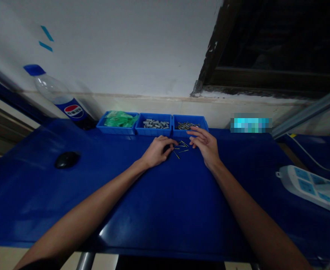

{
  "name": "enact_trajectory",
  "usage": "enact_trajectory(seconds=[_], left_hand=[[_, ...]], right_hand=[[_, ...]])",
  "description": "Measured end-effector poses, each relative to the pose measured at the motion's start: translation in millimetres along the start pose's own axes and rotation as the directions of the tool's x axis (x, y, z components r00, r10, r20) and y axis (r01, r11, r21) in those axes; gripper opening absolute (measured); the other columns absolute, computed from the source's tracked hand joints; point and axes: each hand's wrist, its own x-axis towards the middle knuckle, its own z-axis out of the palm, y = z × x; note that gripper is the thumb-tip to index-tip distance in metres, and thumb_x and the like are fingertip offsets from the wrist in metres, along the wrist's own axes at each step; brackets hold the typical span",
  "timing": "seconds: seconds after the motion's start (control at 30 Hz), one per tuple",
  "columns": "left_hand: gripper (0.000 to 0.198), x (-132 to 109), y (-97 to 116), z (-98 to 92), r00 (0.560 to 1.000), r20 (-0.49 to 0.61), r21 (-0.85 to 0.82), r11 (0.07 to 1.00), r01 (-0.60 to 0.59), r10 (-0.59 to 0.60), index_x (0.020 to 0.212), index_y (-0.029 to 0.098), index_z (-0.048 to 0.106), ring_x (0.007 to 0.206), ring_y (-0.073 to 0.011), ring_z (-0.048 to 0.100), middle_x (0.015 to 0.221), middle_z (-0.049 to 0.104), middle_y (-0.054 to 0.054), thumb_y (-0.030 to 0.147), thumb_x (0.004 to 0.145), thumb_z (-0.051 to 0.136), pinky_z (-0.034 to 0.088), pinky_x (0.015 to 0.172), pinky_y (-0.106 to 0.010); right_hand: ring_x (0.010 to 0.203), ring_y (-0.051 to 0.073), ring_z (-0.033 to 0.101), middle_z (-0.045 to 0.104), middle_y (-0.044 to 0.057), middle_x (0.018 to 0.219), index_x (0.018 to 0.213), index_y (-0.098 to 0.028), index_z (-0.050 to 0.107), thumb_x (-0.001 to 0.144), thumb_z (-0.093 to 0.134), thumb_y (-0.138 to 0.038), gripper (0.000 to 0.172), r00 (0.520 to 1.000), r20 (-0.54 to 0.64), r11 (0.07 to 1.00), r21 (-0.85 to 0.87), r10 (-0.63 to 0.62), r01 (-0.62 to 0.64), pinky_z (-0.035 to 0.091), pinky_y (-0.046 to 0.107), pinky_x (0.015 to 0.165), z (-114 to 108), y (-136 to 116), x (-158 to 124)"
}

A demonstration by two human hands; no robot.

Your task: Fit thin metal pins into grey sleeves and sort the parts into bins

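Observation:
Several thin metal pins, some brass-tinted, lie scattered on the blue table. At their left edge is my left hand, its thumb and index finger curled close together by the pins. Whatever may be between those fingertips is too small to make out. My right hand hovers on the other side of the pins, fingers bent but apart, with nothing visible in them. Behind it, partly covered by its fingers, a blue bin holds more of the thin metal pieces.
Another blue bin contains short grey cylinders; a third bin holds green plastic bags. A Pepsi bottle stands at the back left, near a black mouse. To the right lies a white power strip.

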Motion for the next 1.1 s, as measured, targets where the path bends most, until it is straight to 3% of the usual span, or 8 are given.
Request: enact_trajectory(seconds=[0.13, 0.3, 0.43, 0.6, 0.97, 1.1], left_hand=[[0.022, 0, 2, -0.1, 1.0, -0.02, -0.074, 0.997, -0.015, 0.014, 0.116, 0.02, 0.074, 0.099, -0.0232, 0.07, 0.108, 0.077, -0.009, 0.018, 0.102, 0.058, 0.055, 0.091, -0.039], [0.018, 0, 3, -2.5, 0.987, -0.158, -0.259, 0.966, -0.005, -0.037, 0.114, 0.017, 0.075, 0.086, -0.0175, 0.07, 0.097, 0.073, -0.007, 0.02, 0.099, 0.066, 0.058, 0.085, -0.033], [0.019, 0, -1, -0.9, 0.964, -0.231, -0.475, 0.88, 0.007, -0.132, 0.108, 0.015, 0.076, 0.08, -0.0145, 0.071, 0.105, 0.071, -0.009, 0.023, 0.09, 0.078, 0.062, 0.08, -0.032], [0.026, 1, -4, 2.8, 0.952, -0.196, -0.654, 0.755, 0.052, -0.236, 0.104, 0.013, 0.074, 0.084, -0.0159, 0.076, 0.099, 0.075, -0.009, 0.023, 0.082, 0.086, 0.065, 0.084, -0.032], [0.026, 0, 0, 2.8, 0.957, -0.192, -0.628, 0.777, 0.049, -0.216, 0.099, 0.011, 0.076, 0.082, -0.016, 0.077, 0.102, 0.073, -0.01, 0.028, 0.082, 0.087, 0.067, 0.083, -0.031], [0.026, 0, 4, 0.2, 0.965, -0.201, -0.488, 0.871, 0.051, -0.169, 0.105, 0.013, 0.076, 0.078, -0.0151, 0.073, 0.099, 0.076, -0.009, 0.029, 0.086, 0.083, 0.063, 0.077, -0.031]], right_hand=[[0.07, 0.018, 0.07, 0.082, 0.008, 0.114, 0.122, -0.026, 0.075, 0.08, 0.08, -0.031, 0.042, 1.0, 0.009, 0.999, 0.044, 0.008, -0.009, 0.053, 0.035, 0.06, 0, 0, 0], [0.064, 0.017, 0.068, 0.083, 0.006, 0.093, 0.115, -0.023, 0.077, 0.083, 0.077, -0.035, 0.035, 1.0, 0.025, 1.0, -0.02, 0.018, -0.018, 0.051, 0.032, 0.058, 2, -1, -1], [0.058, 0.016, 0.065, 0.081, 0.006, 0.078, 0.105, -0.019, 0.081, 0.083, 0.076, -0.038, 0.029, 0.993, 0.117, 0.991, -0.132, 0.025, -0.009, 0.05, 0.03, 0.054, 3, -6, -4], [0.067, 0.019, 0.071, 0.083, 0.009, 0.088, 0.101, -0.021, 0.084, 0.08, 0.083, -0.041, 0.029, 0.963, 0.262, 0.995, -0.088, 0.062, -0.04, 0.054, 0.031, 0.056, 6, -11, -9], [0.065, 0.019, 0.071, 0.082, 0.007, 0.083, 0.092, -0.022, 0.085, 0.075, 0.088, -0.042, 0.027, 0.961, 0.259, 0.993, -0.079, 0.1, -0.082, 0.058, 0.033, 0.059, 7, -9, -6], [0.064, 0.019, 0.07, 0.08, 0.007, 0.079, 0.088, -0.021, 0.084, 0.074, 0.089, -0.04, 0.023, 0.978, 0.193, 0.995, -0.068, 0.084, -0.072, 0.055, 0.032, 0.056, 3, -6, -4]])
